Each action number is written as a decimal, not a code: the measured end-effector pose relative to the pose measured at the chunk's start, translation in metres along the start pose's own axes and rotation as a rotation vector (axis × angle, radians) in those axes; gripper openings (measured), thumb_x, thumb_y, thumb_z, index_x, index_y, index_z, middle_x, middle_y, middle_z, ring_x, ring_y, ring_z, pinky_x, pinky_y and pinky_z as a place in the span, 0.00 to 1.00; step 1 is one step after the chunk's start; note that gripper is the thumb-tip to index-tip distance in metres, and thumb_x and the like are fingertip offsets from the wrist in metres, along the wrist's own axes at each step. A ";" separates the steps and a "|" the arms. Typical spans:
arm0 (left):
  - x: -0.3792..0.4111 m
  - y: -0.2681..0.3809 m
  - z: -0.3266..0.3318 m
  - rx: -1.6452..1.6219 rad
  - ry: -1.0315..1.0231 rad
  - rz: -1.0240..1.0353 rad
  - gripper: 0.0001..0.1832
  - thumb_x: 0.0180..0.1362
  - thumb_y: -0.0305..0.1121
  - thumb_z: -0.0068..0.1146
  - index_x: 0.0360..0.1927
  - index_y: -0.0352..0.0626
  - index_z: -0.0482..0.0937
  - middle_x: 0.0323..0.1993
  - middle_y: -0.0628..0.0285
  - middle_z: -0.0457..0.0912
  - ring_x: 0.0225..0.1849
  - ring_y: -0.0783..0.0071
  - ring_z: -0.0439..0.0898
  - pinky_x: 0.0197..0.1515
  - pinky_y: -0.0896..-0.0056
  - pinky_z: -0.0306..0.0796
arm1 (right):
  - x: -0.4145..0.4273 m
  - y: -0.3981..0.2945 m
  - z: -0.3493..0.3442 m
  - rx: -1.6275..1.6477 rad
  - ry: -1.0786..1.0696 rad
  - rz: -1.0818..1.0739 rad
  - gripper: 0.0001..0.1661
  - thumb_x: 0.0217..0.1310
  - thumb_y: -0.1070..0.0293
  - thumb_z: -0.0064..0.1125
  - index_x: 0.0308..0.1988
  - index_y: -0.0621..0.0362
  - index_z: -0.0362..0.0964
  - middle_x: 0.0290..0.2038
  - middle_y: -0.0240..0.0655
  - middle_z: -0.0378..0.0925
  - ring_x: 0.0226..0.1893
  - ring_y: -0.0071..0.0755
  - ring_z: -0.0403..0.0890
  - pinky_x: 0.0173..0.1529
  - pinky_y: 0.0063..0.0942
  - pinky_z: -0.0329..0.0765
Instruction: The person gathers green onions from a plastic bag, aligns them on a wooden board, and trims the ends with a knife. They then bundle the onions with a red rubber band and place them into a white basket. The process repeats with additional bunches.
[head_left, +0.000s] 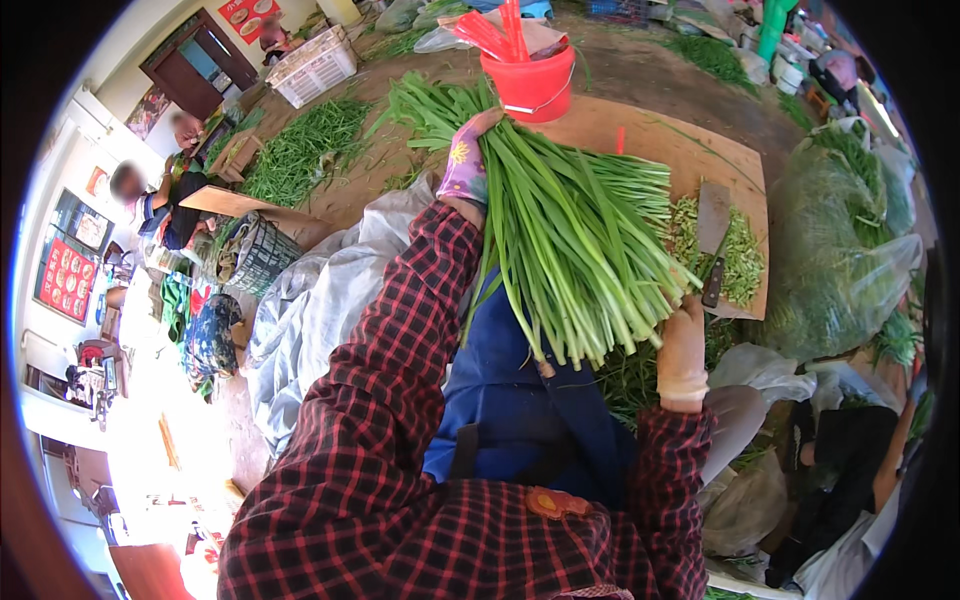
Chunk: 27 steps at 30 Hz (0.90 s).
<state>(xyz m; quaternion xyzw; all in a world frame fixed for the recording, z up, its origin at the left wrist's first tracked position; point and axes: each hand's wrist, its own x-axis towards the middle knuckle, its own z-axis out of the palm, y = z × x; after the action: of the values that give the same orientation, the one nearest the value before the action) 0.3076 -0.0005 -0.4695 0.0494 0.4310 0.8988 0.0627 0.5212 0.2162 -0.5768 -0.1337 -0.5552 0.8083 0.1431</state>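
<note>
A large bunch of long flat green stalks, like garlic chives (562, 240), lies across my lap and the near part of a wooden board (727, 161). My left hand (466, 161), in a purple flowered glove, is closed around its leafy part. At the pale cut ends, my right hand (682, 337), in a pale glove, touches the stalks; its fingers are partly hidden beneath them. More stalks (637, 180) lie on the board behind the bunch. A cleaver (712, 225) with a dark wooden handle rests on a heap of chopped stalk ends (739, 262) at the board's right.
A red bucket (532, 86) holding red strips stands at the board's far edge. Large clear bags of greens (825, 240) are at right. Grey plastic sheeting (330, 277) and a woven basket (262, 255) lie left. Loose greens (307, 154) cover the floor beyond, where other people sit.
</note>
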 end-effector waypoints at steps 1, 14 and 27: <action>-0.001 0.003 0.002 0.025 -0.006 -0.004 0.08 0.52 0.31 0.52 0.33 0.39 0.75 0.26 0.58 0.79 0.26 0.65 0.78 0.30 0.65 0.75 | -0.009 -0.012 0.009 -0.071 0.023 -0.012 0.16 0.63 0.61 0.46 0.41 0.63 0.68 0.34 0.32 0.75 0.28 0.21 0.71 0.32 0.20 0.67; 0.019 0.000 0.039 -0.055 0.008 0.078 0.08 0.52 0.31 0.50 0.33 0.38 0.74 0.26 0.56 0.78 0.26 0.59 0.78 0.32 0.61 0.74 | -0.051 0.008 0.010 -0.366 -0.131 -0.152 0.34 0.54 0.64 0.59 0.58 0.61 0.56 0.55 0.41 0.64 0.54 0.34 0.66 0.54 0.31 0.65; 0.021 0.003 0.056 -0.100 -0.013 0.186 0.07 0.52 0.31 0.48 0.31 0.38 0.72 0.27 0.56 0.77 0.27 0.59 0.77 0.32 0.61 0.73 | -0.072 -0.019 0.068 -0.171 -0.401 -0.095 0.15 0.63 0.68 0.47 0.46 0.65 0.70 0.36 0.34 0.74 0.32 0.23 0.73 0.40 0.20 0.71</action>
<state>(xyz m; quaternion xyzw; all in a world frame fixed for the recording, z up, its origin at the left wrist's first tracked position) 0.2949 0.0444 -0.4313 0.0919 0.3787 0.9208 -0.0156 0.5639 0.1369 -0.5312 0.0442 -0.6446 0.7612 0.0559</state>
